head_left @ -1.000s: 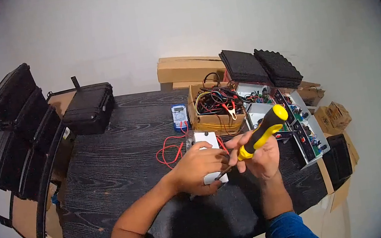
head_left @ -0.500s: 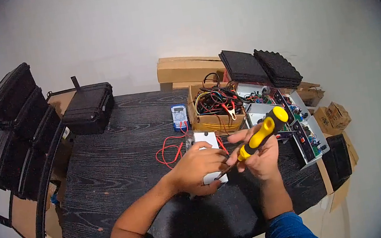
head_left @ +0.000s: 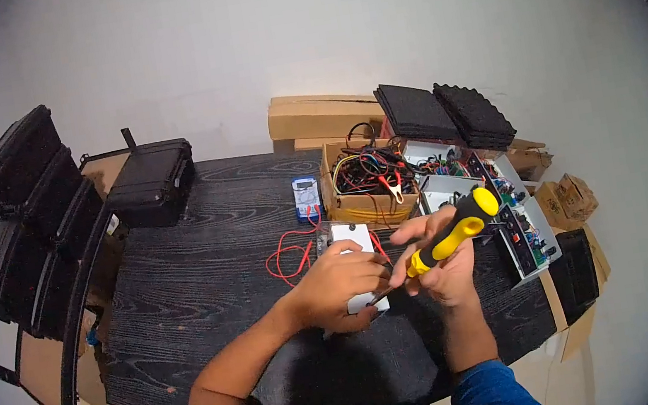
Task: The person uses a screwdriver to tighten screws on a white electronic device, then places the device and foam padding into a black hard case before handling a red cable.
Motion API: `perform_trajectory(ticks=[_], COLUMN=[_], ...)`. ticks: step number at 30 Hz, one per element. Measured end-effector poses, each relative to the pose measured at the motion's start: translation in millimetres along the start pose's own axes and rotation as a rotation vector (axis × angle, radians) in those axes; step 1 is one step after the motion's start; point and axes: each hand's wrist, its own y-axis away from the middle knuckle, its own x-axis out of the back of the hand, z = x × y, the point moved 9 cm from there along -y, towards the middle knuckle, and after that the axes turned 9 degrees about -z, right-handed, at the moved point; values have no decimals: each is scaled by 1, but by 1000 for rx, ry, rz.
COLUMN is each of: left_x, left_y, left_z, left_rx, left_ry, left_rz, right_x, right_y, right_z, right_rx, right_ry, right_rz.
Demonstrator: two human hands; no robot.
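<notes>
A white box (head_left: 353, 237) lies on the black wood-grain table (head_left: 207, 262) in front of me. My left hand (head_left: 343, 287) lies across it, its fingers wrapped over the box. In my right hand (head_left: 444, 264) is a yellow and black screwdriver (head_left: 455, 237), its handle tilted up to the right. The screwdriver's shaft points down left to the near end of the white box, close to my left fingertips; the tip's exact contact is hard to make out. Behind the box lies a blue multimeter (head_left: 307, 198) with red leads (head_left: 286, 256) curling to its left.
Behind stands a cardboard box (head_left: 375, 208) full of cables. Open white housings with circuit boards (head_left: 526, 235) are at the right, black foam sheets (head_left: 419, 111) behind them. Black cases (head_left: 150, 186) stand at the left, some stacked on a rack.
The screwdriver's handle has turned in my right hand, and its end has shifted slightly right and down. My left hand stays on the white box.
</notes>
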Motion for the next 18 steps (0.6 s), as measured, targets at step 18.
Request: perform_trajectory(ticks=[18], left_x=[-3], left_y=[4], left_z=[-1], left_rx=[-12], left_ry=[-15], left_rz=[-13], right_x=[7], right_y=[-10], right_z=[-26], right_rx=[290], right_ry=[-101], right_rz=[20])
